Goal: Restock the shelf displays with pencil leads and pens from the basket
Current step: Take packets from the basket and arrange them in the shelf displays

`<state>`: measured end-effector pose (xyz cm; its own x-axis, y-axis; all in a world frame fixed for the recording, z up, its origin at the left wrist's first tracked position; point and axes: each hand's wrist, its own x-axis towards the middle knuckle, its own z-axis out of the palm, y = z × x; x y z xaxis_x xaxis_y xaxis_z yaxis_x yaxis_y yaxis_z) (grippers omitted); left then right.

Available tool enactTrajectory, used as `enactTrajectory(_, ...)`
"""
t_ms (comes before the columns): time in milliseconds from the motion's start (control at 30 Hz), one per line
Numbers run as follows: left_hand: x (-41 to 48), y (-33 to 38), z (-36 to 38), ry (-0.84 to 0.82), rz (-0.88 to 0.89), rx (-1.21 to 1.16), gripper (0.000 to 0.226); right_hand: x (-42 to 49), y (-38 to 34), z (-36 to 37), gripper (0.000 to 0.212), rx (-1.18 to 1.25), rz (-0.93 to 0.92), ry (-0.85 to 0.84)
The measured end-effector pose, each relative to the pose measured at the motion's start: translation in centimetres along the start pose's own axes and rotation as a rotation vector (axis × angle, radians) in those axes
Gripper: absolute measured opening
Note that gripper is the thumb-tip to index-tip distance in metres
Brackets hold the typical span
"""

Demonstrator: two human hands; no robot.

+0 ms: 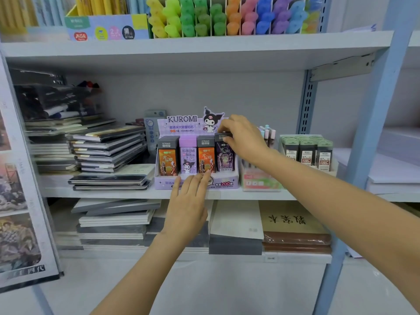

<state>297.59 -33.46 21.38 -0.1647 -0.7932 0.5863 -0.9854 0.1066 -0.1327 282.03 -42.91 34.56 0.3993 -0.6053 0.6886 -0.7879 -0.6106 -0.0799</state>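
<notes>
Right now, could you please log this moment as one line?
right hand: grips dark lead box in Kuromi display | left hand: fingers straight, at display front

Stationery shop, metal shelving [200, 45], branded display box [197, 181], stacked notebooks [109, 151]

Bare left hand [186, 209], right hand [245, 139], bare forearms [322, 192]

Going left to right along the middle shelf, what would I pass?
Stacked notebooks → Kuromi display, its rightmost dark lead box pinched by the right hand → pen box → green-topped lead cases.
</notes>
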Motion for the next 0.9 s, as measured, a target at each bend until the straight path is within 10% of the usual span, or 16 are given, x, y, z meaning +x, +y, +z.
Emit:
enactTrajectory(267, 0.2, 0.2, 0.0, -0.005, -0.016, -0.008, 0.083, -1.1, 1.1, 1.0, 0.031, -0.146, -0.016, -0.027)
enactTrajectory(567, -7.3, 3.6, 5.1, 0.226, -0.117, -0.252, 0.059, -12.4, -2.6, 4.9, 0.015, 0.351, -0.365, 0.242)
enactTrajectory(900, -28.8, 8.2, 21.7, -0.923, -0.355, -0.494, 0.048, -37.7, 0.3, 22.3, 0.019, 0.545, 0.223, -0.828)
